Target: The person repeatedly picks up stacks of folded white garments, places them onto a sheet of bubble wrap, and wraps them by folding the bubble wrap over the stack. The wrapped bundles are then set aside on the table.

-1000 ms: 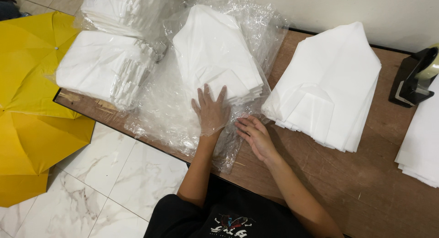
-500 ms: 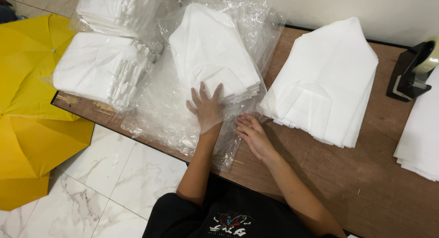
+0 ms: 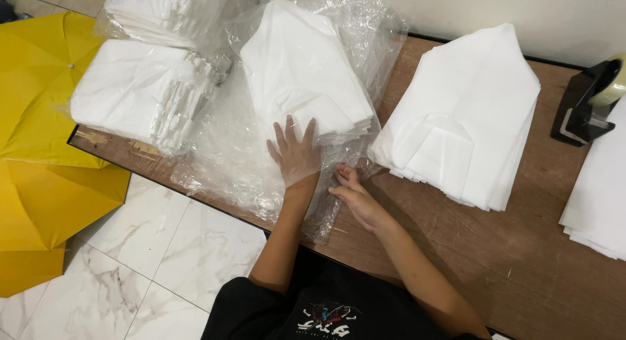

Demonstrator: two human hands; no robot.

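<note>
Since the earlier frame both hands have barely shifted. The left hand, fingers spread, presses the white folded stack inside the clear plastic wrap; the right hand pinches its edge. Best keep the stack pinned flat while pulling gently.

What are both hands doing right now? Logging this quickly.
Left hand: open, flat inside the clear plastic bag, against the white folded stack.
Right hand: pinching the bag's edge.
</note>
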